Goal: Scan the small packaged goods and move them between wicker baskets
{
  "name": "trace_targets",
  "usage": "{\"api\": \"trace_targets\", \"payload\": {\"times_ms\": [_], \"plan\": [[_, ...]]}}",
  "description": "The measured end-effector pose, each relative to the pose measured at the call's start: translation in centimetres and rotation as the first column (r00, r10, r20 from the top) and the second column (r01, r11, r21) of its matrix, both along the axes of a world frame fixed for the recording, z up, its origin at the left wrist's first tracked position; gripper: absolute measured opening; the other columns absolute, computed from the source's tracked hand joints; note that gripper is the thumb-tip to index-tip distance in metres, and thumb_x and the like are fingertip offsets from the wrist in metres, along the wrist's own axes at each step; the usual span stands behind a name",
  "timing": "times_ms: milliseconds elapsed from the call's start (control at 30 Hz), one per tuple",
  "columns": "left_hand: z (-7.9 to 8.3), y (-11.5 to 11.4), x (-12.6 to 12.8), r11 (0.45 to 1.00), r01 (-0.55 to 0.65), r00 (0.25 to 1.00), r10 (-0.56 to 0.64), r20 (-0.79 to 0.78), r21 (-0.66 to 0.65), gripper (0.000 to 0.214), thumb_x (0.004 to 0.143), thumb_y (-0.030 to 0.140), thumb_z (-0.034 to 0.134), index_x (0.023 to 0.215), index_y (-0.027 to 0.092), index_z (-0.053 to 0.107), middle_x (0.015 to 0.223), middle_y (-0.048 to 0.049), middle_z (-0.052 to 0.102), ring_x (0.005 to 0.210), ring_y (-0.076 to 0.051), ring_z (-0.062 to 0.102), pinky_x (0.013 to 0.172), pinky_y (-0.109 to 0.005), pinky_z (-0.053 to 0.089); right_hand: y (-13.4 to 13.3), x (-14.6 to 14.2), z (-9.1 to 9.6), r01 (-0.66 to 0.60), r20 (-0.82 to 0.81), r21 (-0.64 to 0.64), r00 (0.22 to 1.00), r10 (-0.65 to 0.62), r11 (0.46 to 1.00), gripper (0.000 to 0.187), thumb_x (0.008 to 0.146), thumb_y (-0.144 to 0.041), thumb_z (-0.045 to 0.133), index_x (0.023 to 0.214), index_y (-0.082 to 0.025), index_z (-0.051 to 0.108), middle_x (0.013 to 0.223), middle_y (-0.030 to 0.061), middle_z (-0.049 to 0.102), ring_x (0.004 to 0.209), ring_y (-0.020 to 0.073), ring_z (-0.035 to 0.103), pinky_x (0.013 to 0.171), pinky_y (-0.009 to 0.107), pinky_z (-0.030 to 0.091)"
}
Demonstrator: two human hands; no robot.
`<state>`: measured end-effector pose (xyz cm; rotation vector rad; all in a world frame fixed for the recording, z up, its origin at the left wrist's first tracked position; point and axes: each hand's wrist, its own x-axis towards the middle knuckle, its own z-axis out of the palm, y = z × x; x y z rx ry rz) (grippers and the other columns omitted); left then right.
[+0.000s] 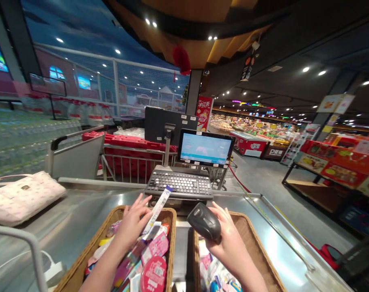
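Observation:
My right hand (229, 237) grips a black handheld barcode scanner (205, 222) above the right wicker basket (254, 239). Over the left wicker basket (172, 243), my left hand (137, 219) holds a long, narrow white packet (160, 207) with a blue end, tilted up toward the keyboard (181, 182). Part of its grip is hidden behind the fingers. Small packaged goods fill the left basket, among them a round red tub (153, 275) and a pink packet (155, 245). More packets (217, 275) lie in the right basket, partly covered by my arm.
Behind the keyboard stand a lit touchscreen (205, 148) and a dark monitor (162, 125) turned away. A pale handbag (26, 196) lies on the metal counter (93, 192) at left. A grey metal rail (35, 251) curves at the near left.

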<state>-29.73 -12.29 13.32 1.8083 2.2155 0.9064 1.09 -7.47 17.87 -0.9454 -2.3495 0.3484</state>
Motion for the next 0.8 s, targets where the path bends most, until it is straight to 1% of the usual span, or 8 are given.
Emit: {"api": "trace_targets", "payload": {"times_ms": [267, 367, 467, 567, 633, 700, 800], "plan": [[-3.0, -3.8, -3.7, 0.984, -0.171, 0.985, 0.17, -0.027, -0.038, 0.038, 0.09, 0.042, 0.039, 0.072, 0.024, 0.068, 0.145, -0.0064, 0.051, 0.144, -0.036, 0.027, 0.104, -0.076, 0.02, -0.5, -2.6, -0.4, -0.058, 0.022, -0.011, 0.998, 0.059, 0.998, 0.062, 0.064, -0.009, 0.052, 0.123, -0.026, 0.061, 0.132, 0.0056, 0.058, 0.141, 0.0307, 0.034, 0.117, 0.062, 0.015], [-4.4, -5.4, -4.9, 0.967, -0.252, 0.967, 0.25, -0.041, -0.05, 0.038, 0.09, 0.04, 0.039, 0.072, 0.026, 0.07, 0.143, -0.0055, 0.054, 0.144, -0.036, 0.029, 0.102, -0.078, 0.021, -0.6, -3.5, -0.7, -0.082, 0.023, -0.011, 0.996, 0.082, 0.997, 0.06, 0.064, -0.008, 0.052, 0.12, -0.026, 0.063, 0.131, 0.0059, 0.058, 0.141, 0.0306, 0.035, 0.117, 0.062, 0.016], [-5.7, -7.0, -5.9, 0.94, -0.324, 0.946, 0.319, -0.059, -0.105, 0.036, 0.088, 0.039, 0.041, 0.071, 0.027, 0.071, 0.139, -0.0042, 0.057, 0.142, -0.037, 0.032, 0.1, -0.078, 0.023, -0.7, -4.4, -1.0, -0.093, 0.033, -0.027, 0.995, 0.094, 0.995, 0.059, 0.063, -0.009, 0.052, 0.119, -0.025, 0.063, 0.13, 0.0065, 0.059, 0.141, 0.0317, 0.034, 0.116, 0.064, 0.015], [-6.6, -8.2, -6.4, 0.913, -0.374, 0.927, 0.365, -0.086, -0.164, 0.036, 0.086, 0.038, 0.042, 0.069, 0.027, 0.071, 0.137, -0.0045, 0.059, 0.141, -0.037, 0.034, 0.099, -0.078, 0.024, -0.8, -5.2, -1.2, -0.114, 0.048, -0.046, 0.992, 0.116, 0.992, 0.058, 0.063, -0.009, 0.053, 0.118, -0.025, 0.064, 0.129, 0.007, 0.059, 0.141, 0.0322, 0.034, 0.116, 0.065, 0.015], [-7.0, -8.8, -6.6, 0.901, -0.387, 0.922, 0.372, -0.109, -0.194, 0.035, 0.085, 0.036, 0.043, 0.066, 0.026, 0.07, 0.135, -0.0053, 0.061, 0.139, -0.038, 0.037, 0.099, -0.078, 0.023, -0.9, -5.8, -1.2, -0.128, 0.048, -0.049, 0.99, 0.131, 0.991, 0.06, 0.062, -0.008, 0.052, 0.118, -0.025, 0.064, 0.128, 0.0073, 0.06, 0.141, 0.0322, 0.035, 0.116, 0.064, 0.015], [-7.4, -9.2, -6.6, 0.892, -0.396, 0.917, 0.375, -0.134, -0.217, 0.033, 0.084, 0.035, 0.045, 0.063, 0.025, 0.069, 0.133, -0.0066, 0.062, 0.138, -0.039, 0.038, 0.099, -0.078, 0.023, -1.0, -6.3, -1.2, -0.14, 0.042, -0.053, 0.989, 0.142, 0.989, 0.06, 0.062, -0.008, 0.053, 0.119, -0.025, 0.064, 0.128, 0.0071, 0.06, 0.14, 0.0318, 0.035, 0.116, 0.064, 0.014], [-7.9, -9.6, -6.5, 0.868, -0.434, 0.899, 0.397, -0.187, -0.241, 0.028, 0.081, 0.032, 0.049, 0.06, 0.025, 0.067, 0.129, -0.0065, 0.065, 0.137, -0.039, 0.04, 0.099, -0.078, 0.024, -1.2, -6.9, -1.4, -0.157, 0.033, -0.076, 0.987, 0.159, 0.985, 0.056, 0.065, -0.011, 0.055, 0.118, -0.026, 0.064, 0.127, 0.0072, 0.06, 0.14, 0.0324, 0.036, 0.116, 0.065, 0.014]]}}
